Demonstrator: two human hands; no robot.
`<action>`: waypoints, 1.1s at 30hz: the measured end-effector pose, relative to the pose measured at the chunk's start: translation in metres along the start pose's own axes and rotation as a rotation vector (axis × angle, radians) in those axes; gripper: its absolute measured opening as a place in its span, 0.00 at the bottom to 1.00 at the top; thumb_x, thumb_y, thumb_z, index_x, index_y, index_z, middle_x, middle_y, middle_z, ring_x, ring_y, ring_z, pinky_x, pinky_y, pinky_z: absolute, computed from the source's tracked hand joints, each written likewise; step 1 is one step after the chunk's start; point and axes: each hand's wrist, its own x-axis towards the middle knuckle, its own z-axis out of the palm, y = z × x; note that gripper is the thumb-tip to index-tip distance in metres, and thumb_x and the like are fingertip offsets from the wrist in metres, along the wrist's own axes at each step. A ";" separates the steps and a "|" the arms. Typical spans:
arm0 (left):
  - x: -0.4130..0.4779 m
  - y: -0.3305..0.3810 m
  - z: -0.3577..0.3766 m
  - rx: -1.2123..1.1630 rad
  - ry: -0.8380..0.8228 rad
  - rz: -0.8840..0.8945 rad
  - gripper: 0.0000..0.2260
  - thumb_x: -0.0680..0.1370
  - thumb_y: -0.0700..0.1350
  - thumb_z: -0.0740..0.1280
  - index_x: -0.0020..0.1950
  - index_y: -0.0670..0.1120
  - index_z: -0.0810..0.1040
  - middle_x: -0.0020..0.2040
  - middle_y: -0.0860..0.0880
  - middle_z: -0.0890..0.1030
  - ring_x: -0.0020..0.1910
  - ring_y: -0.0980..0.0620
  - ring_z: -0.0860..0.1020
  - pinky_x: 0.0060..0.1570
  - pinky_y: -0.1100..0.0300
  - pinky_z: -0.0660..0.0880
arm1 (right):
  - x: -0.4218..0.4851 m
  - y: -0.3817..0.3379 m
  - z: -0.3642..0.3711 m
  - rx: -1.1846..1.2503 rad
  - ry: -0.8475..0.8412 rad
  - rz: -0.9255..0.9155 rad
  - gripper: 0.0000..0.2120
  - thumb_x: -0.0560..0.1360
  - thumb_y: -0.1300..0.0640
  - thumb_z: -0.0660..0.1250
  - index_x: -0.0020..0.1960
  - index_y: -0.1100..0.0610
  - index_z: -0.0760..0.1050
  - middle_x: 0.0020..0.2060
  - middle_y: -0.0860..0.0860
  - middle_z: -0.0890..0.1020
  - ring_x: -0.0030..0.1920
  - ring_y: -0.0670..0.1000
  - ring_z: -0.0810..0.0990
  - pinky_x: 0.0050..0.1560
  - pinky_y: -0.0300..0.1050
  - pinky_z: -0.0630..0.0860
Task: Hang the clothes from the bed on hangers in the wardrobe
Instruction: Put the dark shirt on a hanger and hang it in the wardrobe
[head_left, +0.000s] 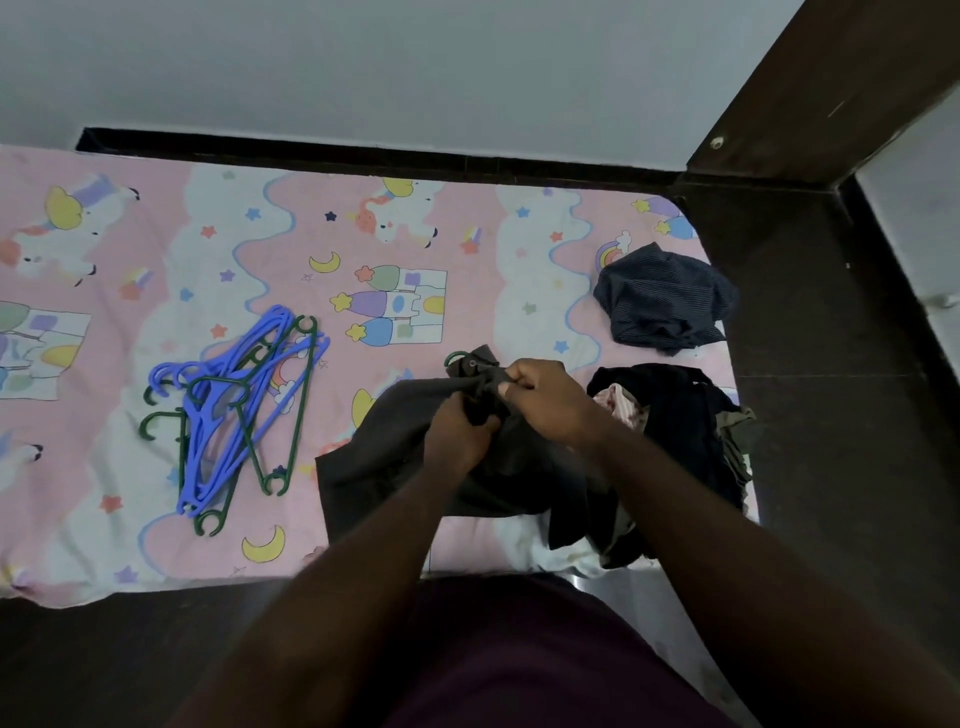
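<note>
Head view: bed (130, 545) with a pink cartoon-print sheet, seen from its near edge. Both hands work on a dark grey garment (374, 457) lying on the sheet at centre-near. Left hand (457, 431) has its fingers curled round a bunched fold of the cloth. Right hand (545, 395) pinches the same fold just beside it, thumb against forefinger. Green hanger hook (453, 358) pokes out at the garment's far end; the rest of that hanger is hidden under cloth. Pile of blue and green hangers (208, 431) lies to the left, apart from the garment. Black clothes heap (675, 415) touches the garment on the right. Navy striped garment (665, 301) sits farther back, near the right edge.
</note>
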 end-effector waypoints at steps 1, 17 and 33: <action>0.000 -0.001 0.005 0.014 0.071 -0.039 0.18 0.76 0.52 0.68 0.63 0.45 0.75 0.57 0.47 0.81 0.56 0.46 0.78 0.57 0.48 0.75 | -0.002 -0.002 -0.004 0.007 -0.029 -0.008 0.08 0.79 0.61 0.64 0.43 0.63 0.75 0.32 0.52 0.75 0.34 0.48 0.70 0.37 0.42 0.65; -0.013 0.031 -0.060 -0.350 0.148 0.019 0.04 0.76 0.43 0.72 0.42 0.44 0.82 0.36 0.48 0.83 0.32 0.57 0.78 0.33 0.63 0.76 | 0.032 0.012 -0.057 0.414 0.168 0.142 0.14 0.76 0.59 0.70 0.34 0.63 0.74 0.30 0.55 0.74 0.31 0.48 0.71 0.35 0.40 0.68; -0.042 0.033 0.011 -0.640 0.071 -0.305 0.10 0.81 0.43 0.65 0.44 0.40 0.80 0.40 0.44 0.79 0.41 0.51 0.76 0.39 0.59 0.76 | 0.001 0.059 0.017 0.734 -0.162 0.308 0.06 0.76 0.62 0.69 0.41 0.61 0.80 0.35 0.53 0.83 0.36 0.49 0.80 0.33 0.38 0.76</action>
